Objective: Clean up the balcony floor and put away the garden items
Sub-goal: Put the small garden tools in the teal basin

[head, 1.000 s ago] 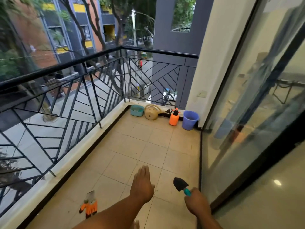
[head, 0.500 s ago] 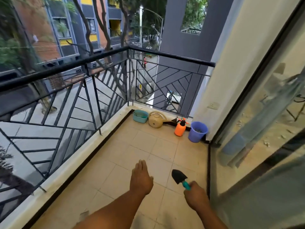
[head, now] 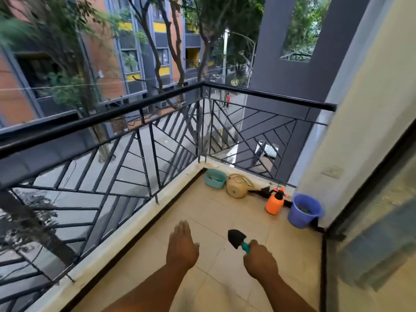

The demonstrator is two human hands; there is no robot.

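Past the black metal railing (head: 144, 113) we count one round purple bucket (head: 304, 213) at its far corner, one tan watering can (head: 237, 186), one orange sprayer (head: 274, 202), one teal tub (head: 215, 178), contents unclear, while our right hand (head: 261, 260) grips one black-bladed trowel (head: 236, 238) and our left hand (head: 182, 245) hovers flat, fingers straight.

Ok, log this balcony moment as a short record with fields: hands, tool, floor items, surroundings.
left hand: left hand open, fingers straight, held out over the floor, holding nothing
right hand: right hand has its grip on the trowel's teal handle
tool: trowel, black blade pointing toward the far corner
floor items, far end, from the railing to the wall: teal tub, beige watering can, orange sprayer, blue bucket
surroundings: black railing on the left, tiled floor, glass door on the right
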